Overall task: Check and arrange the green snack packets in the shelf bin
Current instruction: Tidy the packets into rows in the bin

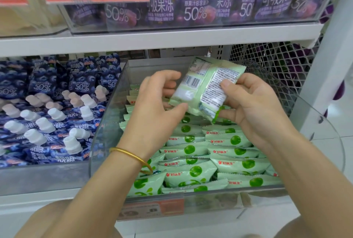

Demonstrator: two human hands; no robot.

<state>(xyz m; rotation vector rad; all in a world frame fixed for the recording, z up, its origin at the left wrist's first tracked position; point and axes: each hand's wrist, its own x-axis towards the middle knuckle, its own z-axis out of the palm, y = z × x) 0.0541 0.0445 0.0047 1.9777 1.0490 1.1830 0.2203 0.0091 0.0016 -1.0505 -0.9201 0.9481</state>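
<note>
You had both hands clamped on one green packet (206,86), held tilted above the clear shelf bin (107,123), barcode side facing you. Your left hand (156,103) pinched its lower left edge, thumb in front. Your right hand (254,103) gripped the right side, thumb pressed on the print. It may have been two packets stacked; couldn't tell. The other green packets (210,153) lay in rows in the bin below, logo side up. There was a gold bangle (131,154) on your left wrist, blue spouted pouches (47,103) in the bin just left, purple packs (191,8) on the shelf above
</note>
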